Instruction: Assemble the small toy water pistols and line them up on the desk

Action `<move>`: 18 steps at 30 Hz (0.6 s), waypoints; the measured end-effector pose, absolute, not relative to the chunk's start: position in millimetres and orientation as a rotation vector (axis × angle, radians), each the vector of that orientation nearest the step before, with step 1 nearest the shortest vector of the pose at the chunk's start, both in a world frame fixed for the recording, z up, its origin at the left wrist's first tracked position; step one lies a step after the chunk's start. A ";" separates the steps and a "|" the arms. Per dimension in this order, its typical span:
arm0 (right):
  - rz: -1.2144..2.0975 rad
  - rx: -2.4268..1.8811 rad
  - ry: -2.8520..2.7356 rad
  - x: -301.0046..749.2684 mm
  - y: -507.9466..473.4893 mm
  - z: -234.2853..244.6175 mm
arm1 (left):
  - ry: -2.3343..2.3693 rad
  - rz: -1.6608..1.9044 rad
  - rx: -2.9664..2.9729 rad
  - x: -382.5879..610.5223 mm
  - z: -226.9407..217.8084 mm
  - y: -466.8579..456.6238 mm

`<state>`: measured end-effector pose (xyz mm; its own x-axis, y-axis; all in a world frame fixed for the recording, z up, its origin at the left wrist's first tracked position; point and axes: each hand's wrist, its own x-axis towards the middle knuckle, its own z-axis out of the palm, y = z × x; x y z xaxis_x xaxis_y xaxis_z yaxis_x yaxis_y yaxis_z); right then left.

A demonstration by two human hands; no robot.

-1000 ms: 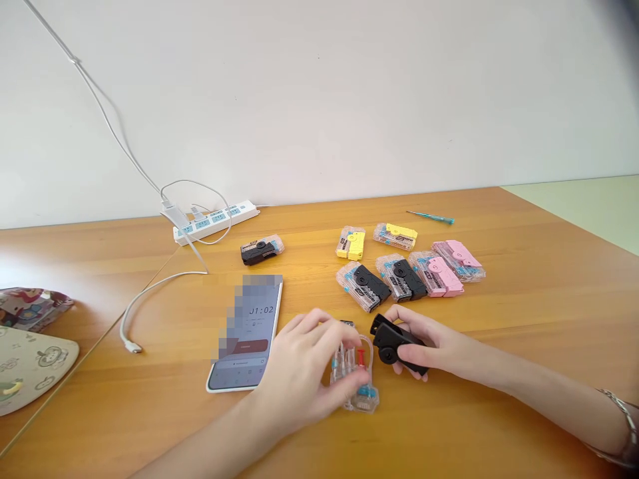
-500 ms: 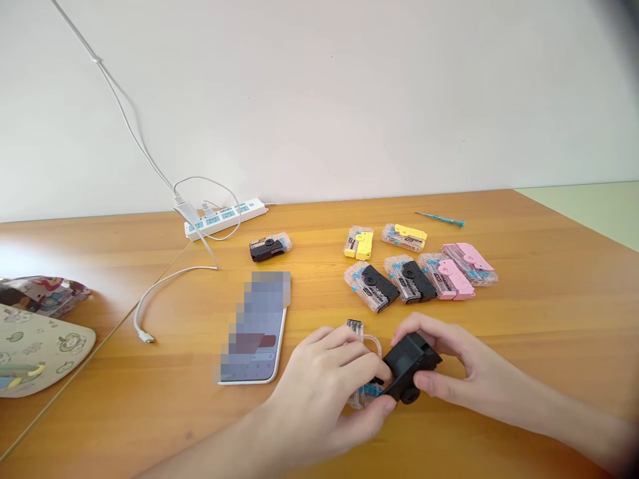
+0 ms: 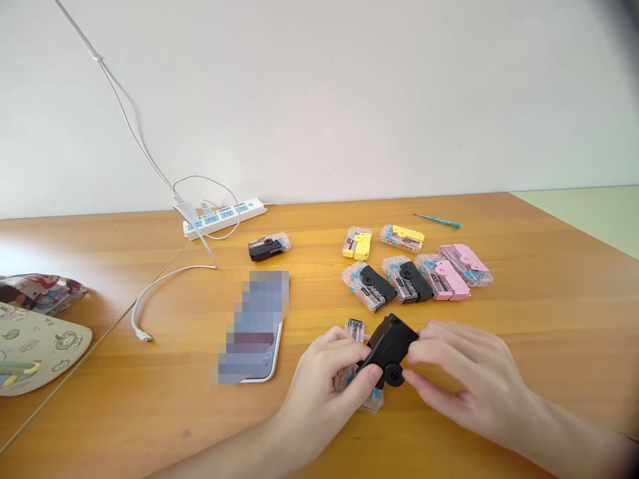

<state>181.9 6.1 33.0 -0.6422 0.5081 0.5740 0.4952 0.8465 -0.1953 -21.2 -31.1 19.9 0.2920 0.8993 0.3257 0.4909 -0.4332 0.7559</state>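
Note:
In front of me is a partly folded toy gun with a black body (image 3: 394, 342) and a clear plastic section (image 3: 372, 398) showing blue parts inside. My left hand (image 3: 329, 382) grips it from the left, thumb on the black part and fingers behind. On the other side, my right hand (image 3: 464, 366) pinches the black body's right edge, its thumb beside the round black knob (image 3: 394, 374). A clear piece with dark markings (image 3: 355, 328) sticks up behind my left fingers; how it joins is hidden.
Folded toy guns lie beyond my hands: black ones (image 3: 372, 287), pink ones (image 3: 446, 278) and yellow ones (image 3: 357, 244). A phone (image 3: 259, 326) is left of my hands. Farther back are a power strip (image 3: 227, 218), a white cable (image 3: 170, 274) and a teal screwdriver (image 3: 444, 221). Patterned bags (image 3: 44, 346) sit far left.
The black body has turned and tipped up between my hands, its round knob now facing me. My right hand has shifted from around the body to its right edge.

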 end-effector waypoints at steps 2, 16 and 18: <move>-0.072 -0.689 -2.469 180.3 3.2 35.3 | 1.213 1.046 1.995 -20.8 15.9 -31.9; -0.764 -0.865 -2.545 136.9 -2.5 39.5 | 1.416 1.120 1.957 -22.9 4.5 -33.9; -0.850 -0.849 -2.569 134.5 -0.5 37.7 | 1.428 1.133 1.897 -23.7 3.9 -33.4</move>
<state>134.5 -0.5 37.7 -0.7787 0.4394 0.4478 0.6197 0.6496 0.4404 -23.7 -33.4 3.9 0.1016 0.9433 0.3161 0.5223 -0.3210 0.7901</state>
